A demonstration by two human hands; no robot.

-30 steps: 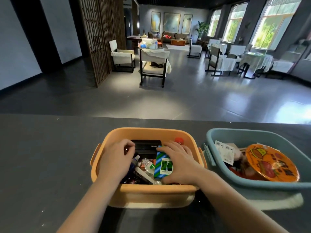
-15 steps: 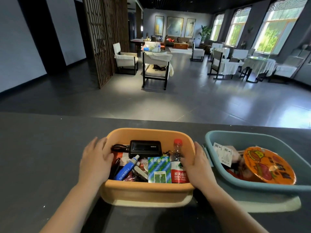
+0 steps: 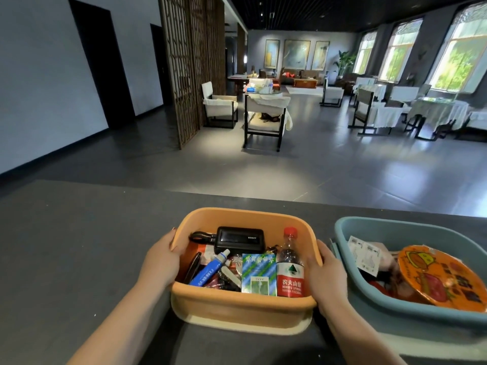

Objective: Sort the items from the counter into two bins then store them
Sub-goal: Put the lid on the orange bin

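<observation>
An orange bin (image 3: 237, 306) sits on the dark counter (image 3: 79, 246) in front of me. Inside lie a black power bank (image 3: 238, 239), a red-capped water bottle (image 3: 290, 267), a green-and-blue box (image 3: 258, 272) and a blue tube (image 3: 208, 270). My left hand (image 3: 160, 262) grips the bin's left rim, thumb hooked inside. My right hand (image 3: 326, 275) grips its right rim. A blue bin (image 3: 395, 230) stands to the right, holding an orange-lidded noodle bowl (image 3: 442, 277) and white sachets (image 3: 365, 255).
The counter's far edge runs just behind both bins. Beyond it lies an open tiled floor with chairs (image 3: 264, 119), covered tables (image 3: 437, 111) and a wooden lattice screen (image 3: 189, 61). Bare counter stretches to the left of the orange bin.
Both hands have come out of the orange bin's contents and moved to its sides, now gripping the left and right rims. The bottle and box inside are uncovered.
</observation>
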